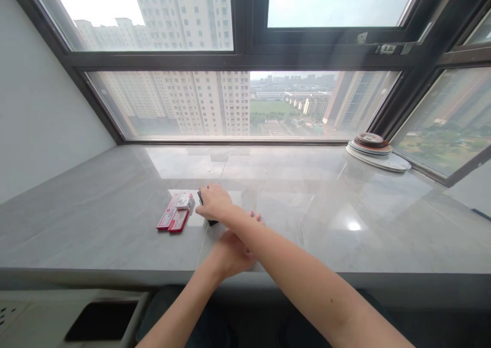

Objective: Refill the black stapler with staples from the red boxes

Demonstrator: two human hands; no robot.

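Note:
My right hand [215, 202] reaches across to the left, its fingers closed over a flat black object [212, 223] on the grey countertop. Only edges of that object show; the hand covers most of it, so its kind is unclear. Beneath my right forearm lies my left hand [232, 256], close to the counter's front edge. Its fingertips stick out beyond the forearm, somewhat apart, and nothing is seen in them. Left of my right hand, several small flat red-and-white boxes [178, 220] lie grouped together. A whiter box [184, 200] sits at their back.
A stack of plates [371, 147] stands at the far right by the window. Dark window frames [241, 61] border the grey countertop [95, 220] at the back, and a white wall [42, 102] on the left. Below the front edge there is a dark opening [102, 321].

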